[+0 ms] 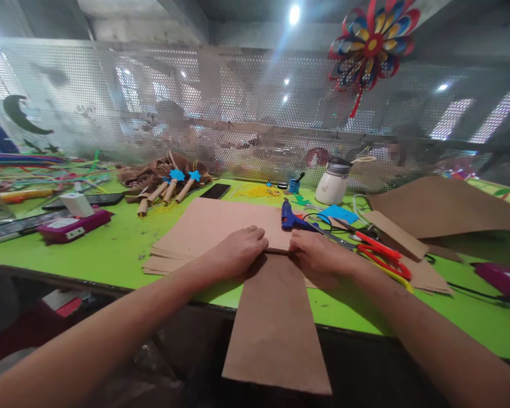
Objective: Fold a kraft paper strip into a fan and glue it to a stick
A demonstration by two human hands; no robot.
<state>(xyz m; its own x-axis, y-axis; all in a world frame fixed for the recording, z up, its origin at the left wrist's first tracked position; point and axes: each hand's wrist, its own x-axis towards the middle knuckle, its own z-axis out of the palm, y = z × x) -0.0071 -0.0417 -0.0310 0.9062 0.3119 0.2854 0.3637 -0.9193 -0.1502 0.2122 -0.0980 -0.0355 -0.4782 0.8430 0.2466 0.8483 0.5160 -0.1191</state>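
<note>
A strip of brown paper [279, 328] hangs over the table's front edge toward me, its far end folded into a narrow band. My left hand [243, 249] is closed on the left end of that fold, with a ring on one finger. At the right end, my right hand [317, 252] pinches the same fold. Beneath both hands lies a stack of brown paper sheets [221, 218]. A blue glue gun [289, 218] rests just beyond my right hand, beside scissors with red handles [378, 252].
Paper bundles with blue stars [176, 177], a black phone [216, 191] and a white jar [332, 184] stand farther back. Purple power strips [74, 225] sit left and right. A large brown sheet [446, 207] covers the right rear. Cables cross the green table [123, 249].
</note>
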